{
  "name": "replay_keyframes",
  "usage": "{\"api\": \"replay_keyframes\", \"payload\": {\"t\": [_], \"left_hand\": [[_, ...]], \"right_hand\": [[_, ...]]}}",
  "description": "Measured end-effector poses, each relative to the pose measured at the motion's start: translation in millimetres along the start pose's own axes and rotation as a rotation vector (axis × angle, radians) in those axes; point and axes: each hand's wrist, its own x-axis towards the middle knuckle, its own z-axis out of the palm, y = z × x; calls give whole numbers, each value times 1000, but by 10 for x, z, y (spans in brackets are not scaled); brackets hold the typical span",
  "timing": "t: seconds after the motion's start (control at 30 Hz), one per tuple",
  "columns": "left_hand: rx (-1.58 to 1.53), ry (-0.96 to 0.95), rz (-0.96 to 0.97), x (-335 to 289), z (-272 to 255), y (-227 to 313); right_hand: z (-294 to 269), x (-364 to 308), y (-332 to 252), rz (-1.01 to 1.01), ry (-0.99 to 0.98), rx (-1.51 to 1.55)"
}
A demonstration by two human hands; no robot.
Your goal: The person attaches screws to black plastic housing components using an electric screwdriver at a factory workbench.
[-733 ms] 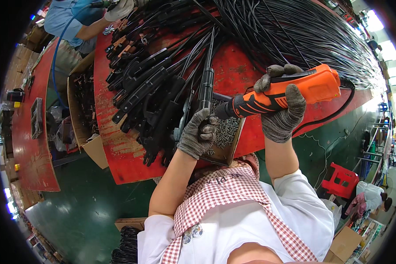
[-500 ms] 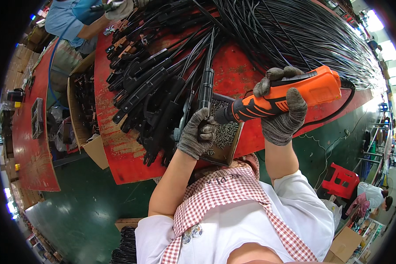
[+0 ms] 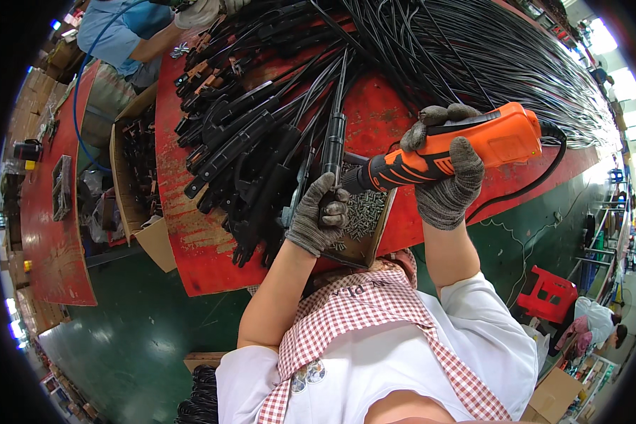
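Observation:
My gloved left hand (image 3: 319, 218) is closed around the lower end of a black handle (image 3: 334, 141), a long slim piece with a cable running from its far end. My gloved right hand (image 3: 451, 191) grips an orange and black electric drill (image 3: 502, 138), held sideways. The drill's black nose points left and meets the handle just beside my left fingers; its tip and any bit are hidden there. Under the drill's nose sits an open box (image 3: 383, 230) of small silver screws (image 3: 364, 213). Left of my left hand lies a pile of similar black handles (image 3: 251, 145), some with copper-coloured parts.
A thick bundle of black cables (image 3: 487, 56) covers the far right of the red table (image 3: 191, 247). A cardboard box (image 3: 124, 184) of parts stands at the left. Across the table a co-worker's gloved hand (image 3: 198, 14) shows. A red stool (image 3: 548, 293) stands at right.
The drill and my right hand have shifted slightly left, with the nose still at the handle. My left hand holds its place. The co-worker's arm has moved a little.

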Motion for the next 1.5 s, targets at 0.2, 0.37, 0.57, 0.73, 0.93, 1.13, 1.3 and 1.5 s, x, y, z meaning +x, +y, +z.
{"api": "replay_keyframes", "payload": {"t": [0.2,0.37,0.57,0.73,0.93,1.13,1.3,1.5], "left_hand": [[26,11,-17,-1,7,16],[57,70,31,-2,49,-44],[52,73,25,22,-17,-45],[118,139,46,31,2,-47],[91,91,9,50,-6,-13],[181,148,45,44,53,-55],[244,200,69,-66,262,9],[469,255,-61,-446,816,763]], "right_hand": [[8,-7,17,-12,-42,-11],[114,119,-11,79,-202,-137],[322,280,146,260,-444,-242],[278,338,192,374,-502,-149],[236,356,293,260,-585,-121],[108,337,242,306,-554,-58],[38,231,58,56,-395,10],[-105,269,-338,-116,-101,258]]}}
